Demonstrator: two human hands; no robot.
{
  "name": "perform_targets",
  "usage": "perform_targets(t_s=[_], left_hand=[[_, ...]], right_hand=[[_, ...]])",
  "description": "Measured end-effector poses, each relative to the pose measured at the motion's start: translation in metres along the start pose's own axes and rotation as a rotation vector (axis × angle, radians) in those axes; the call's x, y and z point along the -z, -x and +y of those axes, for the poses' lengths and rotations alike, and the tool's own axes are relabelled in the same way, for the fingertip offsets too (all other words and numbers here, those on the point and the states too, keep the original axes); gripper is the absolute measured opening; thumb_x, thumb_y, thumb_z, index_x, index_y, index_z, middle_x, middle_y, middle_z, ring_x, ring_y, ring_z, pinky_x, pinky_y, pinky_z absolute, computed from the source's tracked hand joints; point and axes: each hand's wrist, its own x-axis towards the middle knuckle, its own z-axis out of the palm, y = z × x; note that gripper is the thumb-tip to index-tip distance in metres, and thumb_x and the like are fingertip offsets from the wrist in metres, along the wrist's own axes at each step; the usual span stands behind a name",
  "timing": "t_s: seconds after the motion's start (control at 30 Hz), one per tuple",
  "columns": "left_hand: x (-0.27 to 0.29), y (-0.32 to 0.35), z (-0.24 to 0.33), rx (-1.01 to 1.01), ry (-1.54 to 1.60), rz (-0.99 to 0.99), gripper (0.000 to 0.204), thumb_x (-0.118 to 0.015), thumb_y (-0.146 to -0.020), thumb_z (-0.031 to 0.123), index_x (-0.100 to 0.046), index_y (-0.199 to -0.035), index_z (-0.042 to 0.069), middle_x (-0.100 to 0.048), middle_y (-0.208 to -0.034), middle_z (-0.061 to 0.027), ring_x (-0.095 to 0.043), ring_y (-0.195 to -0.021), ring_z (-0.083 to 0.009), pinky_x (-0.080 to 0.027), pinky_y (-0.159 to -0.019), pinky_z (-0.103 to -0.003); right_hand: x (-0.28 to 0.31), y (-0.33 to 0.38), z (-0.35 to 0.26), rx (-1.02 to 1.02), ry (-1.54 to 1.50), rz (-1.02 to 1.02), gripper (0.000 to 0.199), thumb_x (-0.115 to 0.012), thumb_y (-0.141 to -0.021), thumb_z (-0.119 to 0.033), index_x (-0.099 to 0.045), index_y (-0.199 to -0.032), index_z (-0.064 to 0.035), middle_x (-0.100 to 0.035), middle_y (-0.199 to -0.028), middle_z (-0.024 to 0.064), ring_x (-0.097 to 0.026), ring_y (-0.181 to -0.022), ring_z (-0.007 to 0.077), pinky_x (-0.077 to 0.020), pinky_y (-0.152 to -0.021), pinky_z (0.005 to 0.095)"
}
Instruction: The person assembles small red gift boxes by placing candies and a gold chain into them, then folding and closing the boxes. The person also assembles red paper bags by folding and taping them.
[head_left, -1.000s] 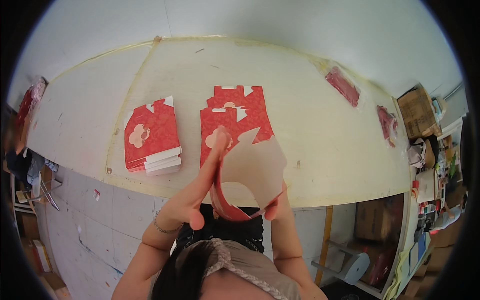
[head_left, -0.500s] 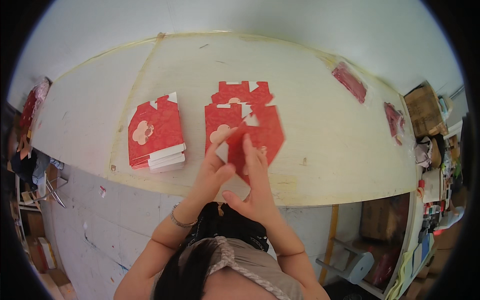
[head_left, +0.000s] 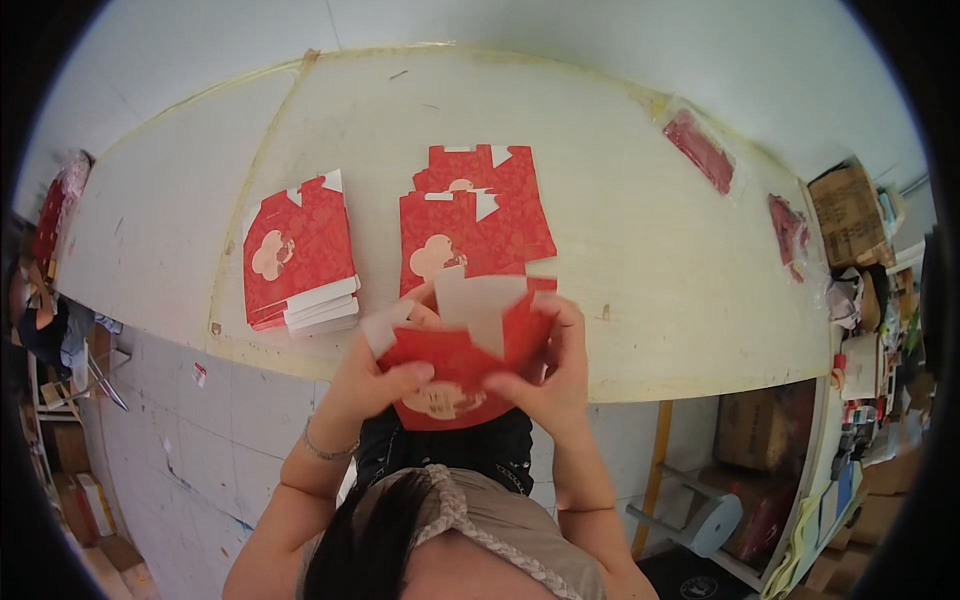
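Note:
Between my two hands is a red cardboard box, partly unfolded, with white inner flaps standing up and a pale printed patch low on its near face. My left hand grips its left side, thumb across the front. On the right side my right hand closes round the edge, its thumb on the near face; some fingers are hidden behind the card. Just beyond lie flat red box blanks in two overlapping piles, each with notched white tabs. Another stack of folded red boxes sits to the left, white edges showing.
The pale table has yellow tape along its edges. Plastic-wrapped red packs lie at its far right. Cardboard boxes stand beyond the right end. Below the table is a grey roll. Someone's arm shows at far left.
The box has come down toward my body and opened from a flattened, tilted shape, so its white inside shows. Both hands moved nearer and spread to its two sides.

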Motion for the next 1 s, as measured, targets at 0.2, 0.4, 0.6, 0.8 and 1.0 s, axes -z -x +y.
perform_targets(t_s=[0.2,0.4,0.6,0.8,1.0], left_hand=[[-0.014,0.016,0.014,0.062,-0.016,-0.025,0.046,-0.076,-0.063,0.026,-0.042,-0.09,0.011,-0.04,-0.127,-0.0147,-0.036,-0.124,-0.0255,-0.026,-0.104,-0.038],[-0.008,0.035,0.011,0.096,-0.217,-0.151,0.043,-0.081,-0.064,0.011,-0.044,-0.085,0.011,-0.039,-0.123,-0.0097,-0.038,-0.119,-0.0187,-0.03,-0.099,-0.032],[-0.026,0.03,0.018,0.082,-0.134,-0.216,0.052,-0.086,-0.061,0.012,-0.041,-0.087,0.011,-0.036,-0.125,-0.0102,-0.036,-0.121,-0.0195,-0.032,-0.099,-0.033],[-0.02,0.03,0.013,-0.01,-0.327,-0.255,0.057,-0.086,-0.06,0.012,-0.038,-0.091,0.011,-0.034,-0.128,-0.0144,-0.038,-0.119,-0.022,-0.032,-0.099,-0.033],[-0.02,0.027,0.012,-0.063,-0.508,-0.271,0.056,-0.087,-0.059,0.017,-0.039,-0.086,0.01,-0.04,-0.121,-0.0169,-0.047,-0.109,-0.0242,-0.042,-0.081,-0.031]], right_hand=[[0.001,0.013,-0.014,-0.289,-0.593,-0.274,0.048,-0.077,-0.075,-0.032,-0.046,-0.1,-0.0062,-0.037,-0.134,0.0142,-0.044,-0.117,0.0219,-0.038,-0.094,0.0343],[0.028,0.022,-0.009,-0.13,-0.314,-0.056,0.02,-0.055,-0.087,0.001,-0.063,-0.105,0.003,-0.055,-0.123,0.0195,-0.055,-0.106,0.0196,-0.0448,-0.088,0.0322],[0.056,-0.01,-0.04,-0.078,0.078,-0.546,0.033,-0.052,-0.084,0.009,-0.063,-0.112,-0.0033,-0.065,-0.108,0.0142,-0.063,-0.091,0.0206,-0.0496,-0.074,0.0285],[0.051,-0.013,-0.047,-0.04,0.296,-0.551,0.038,-0.058,-0.079,0.009,-0.062,-0.113,-0.0059,-0.066,-0.095,0.0104,-0.066,-0.079,0.0182,-0.051,-0.067,0.027],[0.052,-0.021,-0.037,0.373,0.626,-0.569,0.034,-0.068,-0.073,0.003,-0.063,-0.105,-0.0058,-0.064,-0.085,0.0088,-0.063,-0.067,0.0231,-0.051,-0.055,0.0292]])
